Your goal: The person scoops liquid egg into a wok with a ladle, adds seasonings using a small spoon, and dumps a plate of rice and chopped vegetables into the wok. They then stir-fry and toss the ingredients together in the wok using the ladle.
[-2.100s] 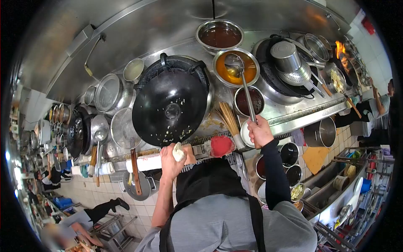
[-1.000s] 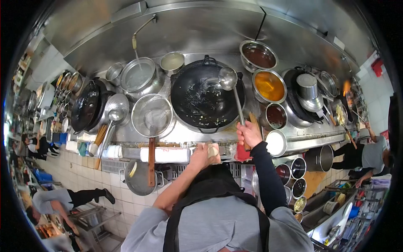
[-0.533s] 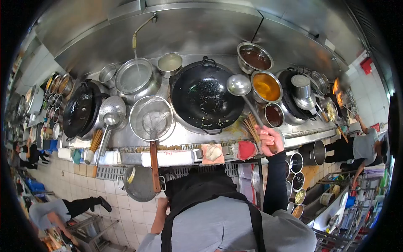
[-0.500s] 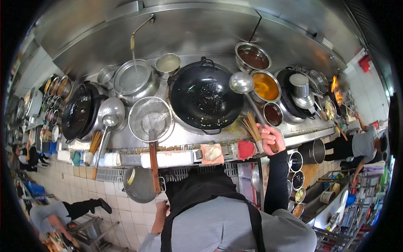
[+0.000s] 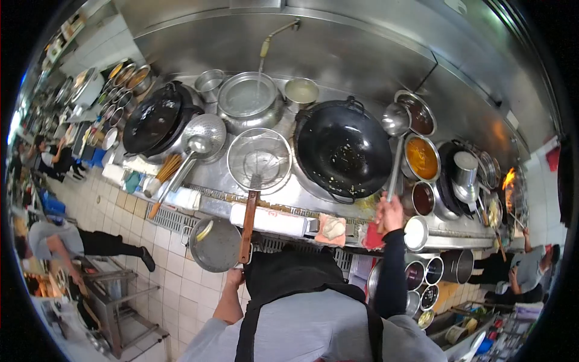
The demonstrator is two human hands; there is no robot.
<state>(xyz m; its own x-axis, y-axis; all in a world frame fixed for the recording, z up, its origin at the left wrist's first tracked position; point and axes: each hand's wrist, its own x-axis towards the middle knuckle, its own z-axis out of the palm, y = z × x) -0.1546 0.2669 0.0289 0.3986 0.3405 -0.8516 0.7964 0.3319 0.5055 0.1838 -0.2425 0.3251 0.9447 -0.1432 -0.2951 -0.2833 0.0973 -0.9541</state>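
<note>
My right hand (image 5: 390,214) is wrapped round the handle of a steel ladle (image 5: 396,119). The ladle's bowl is raised by the right rim of a black wok (image 5: 344,148), near a pot of orange liquid (image 5: 422,158) and a bowl of dark red-brown sauce (image 5: 422,114). Small food scraps lie in the wok. Low at my left side, my left hand (image 5: 235,277) is near the right loop handle of a grey pan (image 5: 215,244) holding a pale yellow piece. Its fingers are mostly hidden, so a grip cannot be confirmed.
A wire strainer (image 5: 259,160) with a wooden handle juts over the counter edge. Left of it are a perforated skimmer (image 5: 205,136) and another black wok (image 5: 152,120). Water runs from a tap (image 5: 265,47) into a pot (image 5: 247,93). Flames (image 5: 509,179) rise at far right, near a co-worker (image 5: 531,265).
The view has swung, shifting the scene rightward. The ladle's handle has changed slant, with my right hand farther left relative to the counter. My left hand is closer to the pan. A white-filled bowl shows by my right arm.
</note>
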